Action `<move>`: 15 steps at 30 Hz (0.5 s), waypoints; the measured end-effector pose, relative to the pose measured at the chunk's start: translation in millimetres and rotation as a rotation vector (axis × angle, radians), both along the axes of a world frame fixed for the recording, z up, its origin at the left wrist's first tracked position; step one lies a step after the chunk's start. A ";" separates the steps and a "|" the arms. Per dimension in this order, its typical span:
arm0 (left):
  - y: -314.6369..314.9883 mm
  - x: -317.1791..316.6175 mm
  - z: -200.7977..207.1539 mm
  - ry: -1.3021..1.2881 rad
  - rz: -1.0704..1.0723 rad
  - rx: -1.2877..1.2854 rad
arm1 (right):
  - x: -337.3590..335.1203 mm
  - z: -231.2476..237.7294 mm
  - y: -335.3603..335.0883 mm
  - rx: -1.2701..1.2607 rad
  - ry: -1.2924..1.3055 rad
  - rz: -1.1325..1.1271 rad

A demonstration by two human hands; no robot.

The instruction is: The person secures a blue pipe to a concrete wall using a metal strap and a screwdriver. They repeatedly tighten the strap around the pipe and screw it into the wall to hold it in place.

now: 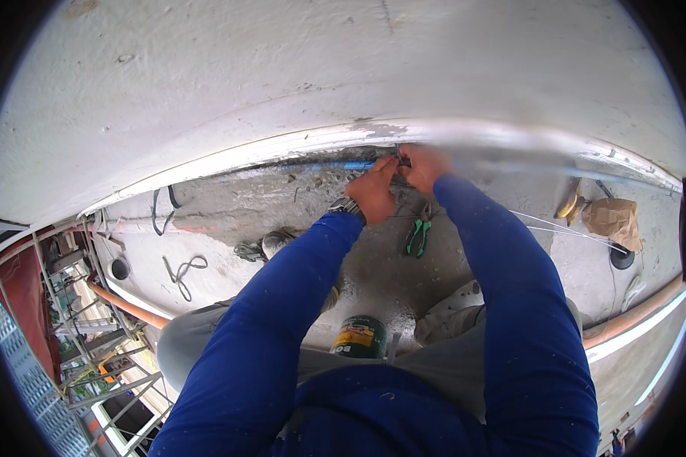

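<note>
One green can (360, 339) stands nearest on the concrete slab (377, 270); one pair of green-handled pliers (421, 226) lies beyond. At the slab's far edge, left hand (373, 190) and right hand (425, 166) meet, fingers bunched, beside one blue pipe (351, 164); what they pinch, I cannot tell.

Patchy grey floor (373, 270) (damp-looking) with pliers (416, 238), can (359, 337), paper bag (613, 222)
</note>
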State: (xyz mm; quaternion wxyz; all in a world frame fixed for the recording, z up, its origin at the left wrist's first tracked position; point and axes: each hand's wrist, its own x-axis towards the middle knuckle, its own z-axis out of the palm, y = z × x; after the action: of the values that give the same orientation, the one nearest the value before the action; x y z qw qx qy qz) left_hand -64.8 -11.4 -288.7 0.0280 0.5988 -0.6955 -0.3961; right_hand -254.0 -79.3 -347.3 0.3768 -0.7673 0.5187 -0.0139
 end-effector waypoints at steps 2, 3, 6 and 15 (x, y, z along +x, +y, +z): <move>-6.4 4.2 -8.1 0.034 -0.009 -0.010 | -1.8 -4.5 1.1 -0.016 -0.033 -0.009; -4.2 13.6 -23.8 0.058 -0.009 -0.049 | 2.3 -2.5 0.3 -0.008 -0.030 0.009; -13.6 14.9 -34.6 0.103 -0.002 -0.053 | 1.3 1.0 -0.6 -0.002 -0.026 0.022; -52.7 3.4 -40.2 -0.001 0.050 0.248 | -3.3 11.6 -5.7 0.005 -0.013 0.073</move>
State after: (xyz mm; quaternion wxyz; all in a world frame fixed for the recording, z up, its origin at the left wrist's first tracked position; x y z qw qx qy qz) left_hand -61.5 -64.2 -328.9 -0.0368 0.6148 -0.6261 -0.4782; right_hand -257.4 -85.0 -335.8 0.3824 -0.7846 0.4880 -0.0039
